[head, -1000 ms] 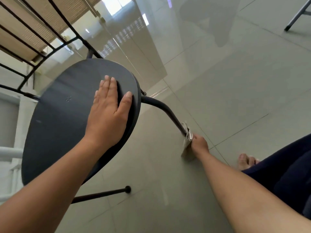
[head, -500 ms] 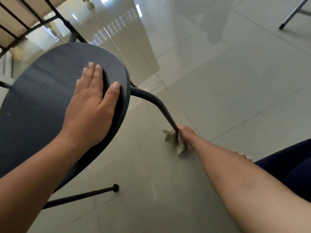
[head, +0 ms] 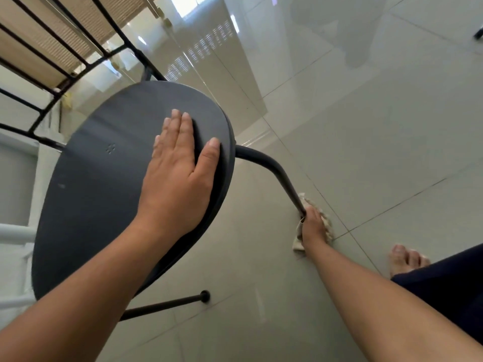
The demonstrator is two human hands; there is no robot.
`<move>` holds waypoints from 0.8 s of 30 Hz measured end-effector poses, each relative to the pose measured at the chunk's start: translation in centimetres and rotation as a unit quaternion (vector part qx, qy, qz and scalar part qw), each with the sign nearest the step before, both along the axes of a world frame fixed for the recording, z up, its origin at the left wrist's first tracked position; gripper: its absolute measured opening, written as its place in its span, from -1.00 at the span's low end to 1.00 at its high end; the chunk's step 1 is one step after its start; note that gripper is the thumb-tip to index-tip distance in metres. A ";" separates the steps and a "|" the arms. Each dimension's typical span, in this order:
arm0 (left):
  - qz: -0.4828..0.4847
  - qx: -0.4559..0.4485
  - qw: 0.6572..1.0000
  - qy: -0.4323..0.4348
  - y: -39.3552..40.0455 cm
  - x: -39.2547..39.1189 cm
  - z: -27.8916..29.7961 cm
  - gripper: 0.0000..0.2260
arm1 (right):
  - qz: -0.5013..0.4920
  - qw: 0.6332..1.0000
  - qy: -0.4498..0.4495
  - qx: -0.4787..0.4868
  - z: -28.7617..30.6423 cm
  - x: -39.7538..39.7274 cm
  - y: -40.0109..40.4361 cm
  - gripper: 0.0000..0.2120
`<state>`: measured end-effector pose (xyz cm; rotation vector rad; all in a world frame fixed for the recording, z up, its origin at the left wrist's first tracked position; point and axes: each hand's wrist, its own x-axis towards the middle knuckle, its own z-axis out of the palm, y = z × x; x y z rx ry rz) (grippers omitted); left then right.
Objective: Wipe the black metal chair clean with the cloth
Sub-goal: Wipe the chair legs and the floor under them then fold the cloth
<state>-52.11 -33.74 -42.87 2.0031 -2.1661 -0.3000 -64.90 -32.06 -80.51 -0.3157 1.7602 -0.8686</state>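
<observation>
In the lower part of the frame both bare forearms reached away from the camera. The left hand lay flat on the round seat of the black metal chair at centre left, fingers straight and together, thumb spread toward the seat's right edge. Right of centre, the right hand was closed around the pale cloth, clamping it on the lower end of a chair leg (low, near the glossy tiled floor). A bare foot showed at lower right.
</observation>
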 end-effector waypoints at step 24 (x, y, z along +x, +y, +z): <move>0.037 -0.056 0.983 0.169 1.3 0.6 0.9 -0.56 | -0.190 0.923 -0.318 -0.100 36.3 -2.1 0.4 -0.80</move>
